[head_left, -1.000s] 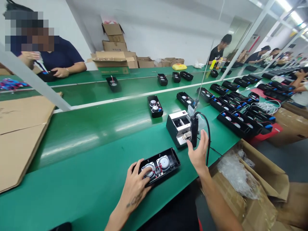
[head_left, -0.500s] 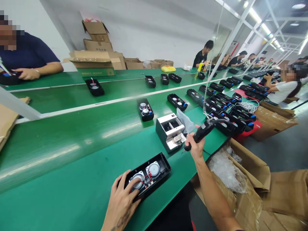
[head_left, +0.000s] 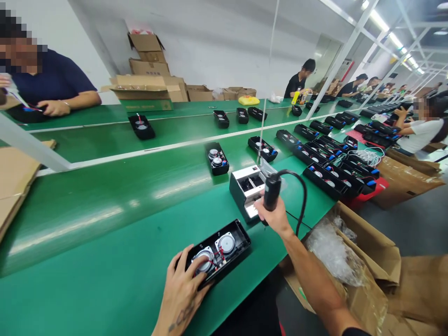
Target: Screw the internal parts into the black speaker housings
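On the green desk (head_left: 115, 284), directly before the person, an open black housing (head_left: 229, 267) lies at a slant, its left end under the left hand (head_left: 184, 282). That hand grasps the end wall and near side, fingers spread, one reaching over a round speaker (head_left: 205, 260). The right hand (head_left: 276, 217) is wrapped around a black corded driver (head_left: 272, 191), upright beside a silver-and-black machine (head_left: 241, 196).

The housing looks like moulded plastic — stiff, probably fairly light, with the two speakers giving most of the weight. Its smooth walls could slide on the desk, so the end wall and long sides seem the best hold; the thin red wires (head_left: 221, 254) look delicate and are better left untouched.

No brand can be read on the housing or driver. Print on the stacked carton (head_left: 149, 67) — and on the green-fronted box (head_left: 147, 104) — is too faint to make out.
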The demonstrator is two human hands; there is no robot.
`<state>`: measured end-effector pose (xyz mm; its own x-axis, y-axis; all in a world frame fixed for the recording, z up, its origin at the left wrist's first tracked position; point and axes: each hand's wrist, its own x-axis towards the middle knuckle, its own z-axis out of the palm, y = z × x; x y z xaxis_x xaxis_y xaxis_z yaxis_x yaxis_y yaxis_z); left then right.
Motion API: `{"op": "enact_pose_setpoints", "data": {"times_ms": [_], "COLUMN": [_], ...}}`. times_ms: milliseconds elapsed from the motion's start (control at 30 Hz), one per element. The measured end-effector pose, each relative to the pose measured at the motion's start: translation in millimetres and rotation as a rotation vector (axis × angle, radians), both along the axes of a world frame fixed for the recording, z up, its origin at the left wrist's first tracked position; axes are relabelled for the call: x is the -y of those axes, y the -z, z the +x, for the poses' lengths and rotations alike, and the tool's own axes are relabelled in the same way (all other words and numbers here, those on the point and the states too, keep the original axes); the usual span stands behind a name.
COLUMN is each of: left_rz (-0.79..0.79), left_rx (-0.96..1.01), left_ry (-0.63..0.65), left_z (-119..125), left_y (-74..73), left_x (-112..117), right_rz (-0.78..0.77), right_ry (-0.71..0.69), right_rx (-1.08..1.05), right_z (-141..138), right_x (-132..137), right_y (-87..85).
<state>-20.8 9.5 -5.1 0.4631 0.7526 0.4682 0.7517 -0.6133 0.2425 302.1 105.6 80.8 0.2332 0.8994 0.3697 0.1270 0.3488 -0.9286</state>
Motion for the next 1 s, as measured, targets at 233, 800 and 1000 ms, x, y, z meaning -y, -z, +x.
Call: {"op": "enact_pose_setpoints", "data": {"times_ms": [233, 800, 1000], "left_rz": [0.013, -0.009, -0.007], "left_rx": [-0.027, -0.012, -0.016], "left_ry": [0.017, 0.014, 0.014], "left_z": [2, 4, 3], "left_y": [-7.8, -15.5, -11.6], "left_x": [0, 1, 1], "right_rz": [0.131, 0.031, 0.057], "right_ry": [-0.213, -0.311, -0.304], "right_rx": [-0.428, -0.311, -0.346], "right_z": [-60, -89, -87], "right_x": [63, 66, 63], "right_y": [-3.5, 14.5, 12.9]}}
